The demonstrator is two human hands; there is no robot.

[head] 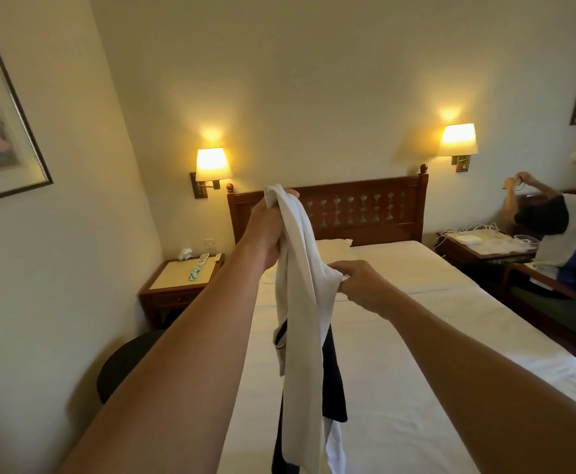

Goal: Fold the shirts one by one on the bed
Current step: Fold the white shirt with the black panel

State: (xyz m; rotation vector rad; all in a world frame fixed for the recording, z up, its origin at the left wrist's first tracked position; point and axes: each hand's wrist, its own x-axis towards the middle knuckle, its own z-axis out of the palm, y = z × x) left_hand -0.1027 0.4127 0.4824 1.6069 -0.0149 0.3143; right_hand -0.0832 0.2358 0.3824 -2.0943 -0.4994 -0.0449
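A white shirt with dark navy parts hangs in the air above the bed. My left hand grips its top end, raised in front of the headboard. Lower and to the right, my right hand pinches a fold of the white cloth at the shirt's side. The lower part of the shirt dangles down out of the frame's bottom edge. The bed has a white sheet and a pillow by the headboard.
A wooden nightstand with a remote stands left of the bed, with a dark round seat below it. At the right, a seated person works beside a table with cables. Two wall lamps are lit.
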